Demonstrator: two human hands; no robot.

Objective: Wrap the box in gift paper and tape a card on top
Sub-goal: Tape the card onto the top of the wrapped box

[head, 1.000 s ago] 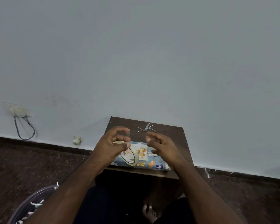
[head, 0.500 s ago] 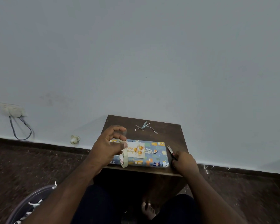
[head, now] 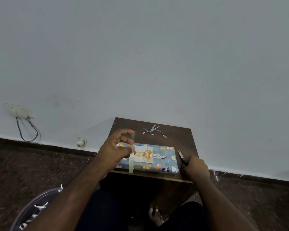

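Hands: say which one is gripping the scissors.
The right hand, at the table's right edge beside the wrapped box, grips the scissors. The left hand holds the tape roll instead.

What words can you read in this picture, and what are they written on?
"Happy Birthday" in gold script on the card; its first letters hide behind the tape roll.
Gift-wrapped box: animal pictures only, no readable words.
Nothing else carries text.

Blue animal-print wrapped box [head: 163,161], white card [head: 143,155] with gold balloons, dark brown table [head: 173,135], red-handled scissors [head: 183,160].
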